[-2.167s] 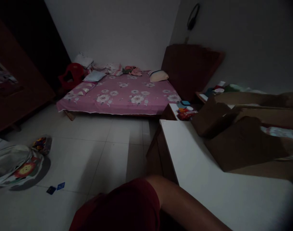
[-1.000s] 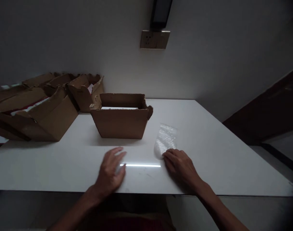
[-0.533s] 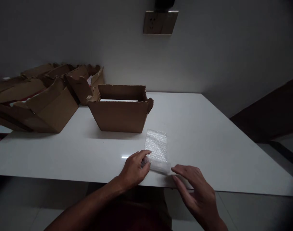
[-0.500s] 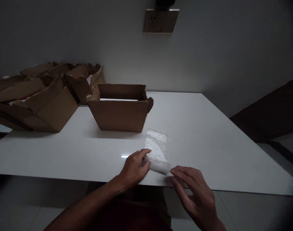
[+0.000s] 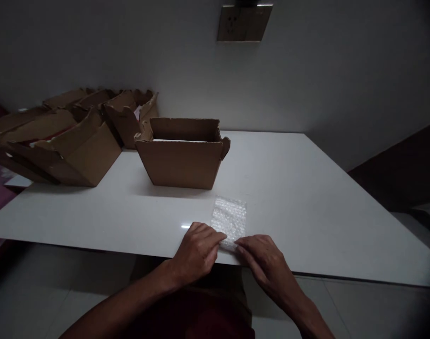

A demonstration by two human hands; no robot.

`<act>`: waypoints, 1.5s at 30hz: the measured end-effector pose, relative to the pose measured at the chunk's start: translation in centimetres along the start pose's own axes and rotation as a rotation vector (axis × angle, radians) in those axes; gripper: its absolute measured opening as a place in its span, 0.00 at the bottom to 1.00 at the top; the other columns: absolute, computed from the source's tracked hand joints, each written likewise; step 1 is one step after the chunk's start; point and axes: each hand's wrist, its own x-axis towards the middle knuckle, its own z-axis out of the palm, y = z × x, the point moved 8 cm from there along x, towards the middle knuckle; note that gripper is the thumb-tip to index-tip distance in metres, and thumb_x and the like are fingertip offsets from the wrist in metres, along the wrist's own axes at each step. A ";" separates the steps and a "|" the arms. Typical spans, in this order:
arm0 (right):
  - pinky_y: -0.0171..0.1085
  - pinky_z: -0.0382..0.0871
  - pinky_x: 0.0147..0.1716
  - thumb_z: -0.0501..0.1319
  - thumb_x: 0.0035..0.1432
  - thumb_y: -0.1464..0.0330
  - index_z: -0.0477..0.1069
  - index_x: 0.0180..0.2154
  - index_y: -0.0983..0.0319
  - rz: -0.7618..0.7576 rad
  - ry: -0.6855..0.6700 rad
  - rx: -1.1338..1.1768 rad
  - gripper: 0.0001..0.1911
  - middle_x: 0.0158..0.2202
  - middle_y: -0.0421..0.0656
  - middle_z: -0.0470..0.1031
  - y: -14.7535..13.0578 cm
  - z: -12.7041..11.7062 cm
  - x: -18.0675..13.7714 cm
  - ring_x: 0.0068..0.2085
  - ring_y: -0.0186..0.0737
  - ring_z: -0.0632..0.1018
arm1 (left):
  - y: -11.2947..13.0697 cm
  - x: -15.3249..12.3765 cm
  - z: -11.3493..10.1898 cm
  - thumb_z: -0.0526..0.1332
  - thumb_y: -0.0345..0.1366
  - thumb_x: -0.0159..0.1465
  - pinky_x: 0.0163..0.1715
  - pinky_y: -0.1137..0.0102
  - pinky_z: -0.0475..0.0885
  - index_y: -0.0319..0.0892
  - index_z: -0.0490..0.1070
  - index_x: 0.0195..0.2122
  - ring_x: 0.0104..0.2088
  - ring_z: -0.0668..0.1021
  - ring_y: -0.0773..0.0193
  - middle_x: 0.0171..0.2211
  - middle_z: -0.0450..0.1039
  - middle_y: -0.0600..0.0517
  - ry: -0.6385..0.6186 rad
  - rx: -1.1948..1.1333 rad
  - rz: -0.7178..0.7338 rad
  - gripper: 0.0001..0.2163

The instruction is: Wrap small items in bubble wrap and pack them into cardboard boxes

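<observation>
Low in the centre of the frame, a small rectangle of crinkly clear bubble wrap is lying flat on the smooth white table. Both hands are pinching its near edge: left hand curled at the left corner, right hand with narrowed fingers at the right. Behind it, centre, an open, ragged-flapped brown cardboard box is sitting; more boxes are crowding the upper left.

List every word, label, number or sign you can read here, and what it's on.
No text is readable in this dim frame.
The cardboard boxes show plain faces, no print.
The wall socket plate bears no legible marking.
The bubble wrap at the fingertips of the left hand and right hand carries no label.
</observation>
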 end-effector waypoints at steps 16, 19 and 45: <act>0.45 0.69 0.41 0.55 0.67 0.71 0.73 0.48 0.59 -0.083 0.026 -0.131 0.11 0.39 0.46 0.81 -1.0 0.9 0.9 0.39 0.43 0.78 | -0.3 0.4 -1.1 0.60 0.28 0.61 0.48 0.55 0.70 0.41 0.69 0.51 0.47 0.74 0.53 0.46 0.76 0.45 0.045 0.046 -0.035 0.16; 0.43 0.71 0.39 0.55 0.67 0.68 0.73 0.48 0.57 -0.012 -0.037 0.000 0.11 0.38 0.44 0.81 -0.9 1.0 0.3 0.38 0.43 0.78 | -0.1 -0.4 -1.4 0.57 0.25 0.62 0.43 0.58 0.70 0.42 0.69 0.53 0.39 0.76 0.57 0.37 0.78 0.49 -0.018 -0.016 -0.058 0.18; 0.41 0.79 0.43 0.60 0.64 0.58 0.72 0.55 0.57 0.139 -0.078 0.241 0.20 0.50 0.48 0.80 0.5 2.0 1.4 0.47 0.46 0.81 | -3.5 -1.1 -1.0 0.59 0.27 0.59 0.41 0.69 0.76 0.43 0.61 0.62 0.40 0.78 0.63 0.45 0.74 0.47 0.202 -0.683 -0.535 0.27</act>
